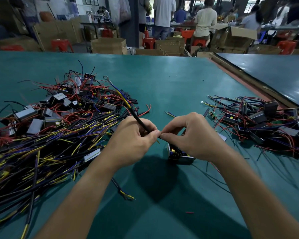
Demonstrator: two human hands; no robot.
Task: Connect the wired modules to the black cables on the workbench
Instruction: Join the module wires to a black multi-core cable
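My left hand grips a black cable that slants up and away; blue and yellow leads run on from its far end to a ring terminal. My right hand pinches thin wires right where the cable's near tip meets my left fingertips. Under my right hand hangs a small wired module, black and silver, partly hidden by the palm. Both hands meet just above the green workbench.
A big pile of black cables and modules with red wires lies at the left. A smaller pile of modules with wires lies at the right. One loose cable lies by my left forearm. People, cardboard boxes and red stools stand beyond the bench.
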